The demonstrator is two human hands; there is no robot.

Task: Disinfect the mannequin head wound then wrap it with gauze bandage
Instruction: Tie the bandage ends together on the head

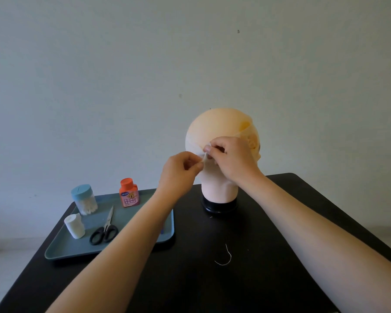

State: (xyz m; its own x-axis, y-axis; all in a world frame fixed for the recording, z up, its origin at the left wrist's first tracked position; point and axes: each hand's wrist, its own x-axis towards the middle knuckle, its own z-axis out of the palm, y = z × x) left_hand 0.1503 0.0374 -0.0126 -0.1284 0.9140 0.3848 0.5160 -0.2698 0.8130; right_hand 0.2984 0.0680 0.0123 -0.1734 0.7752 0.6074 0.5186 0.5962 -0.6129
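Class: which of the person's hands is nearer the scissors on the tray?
Left. The left hand pinches gauze above and right of the scissors; the right hand grips gauze farther right, against the mannequin head.

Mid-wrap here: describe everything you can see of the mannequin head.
The mannequin head is bald, smooth and pale peach, foam- or plastic-looking, upright on a round black base on the black table, right of the tray. Its back faces the camera, face turned away to the right, one ear showing. A thin gauze band circles it at ear height, crossing a yellowish patch at upper right. The left hand and right hand pinch gauze ends against its back.
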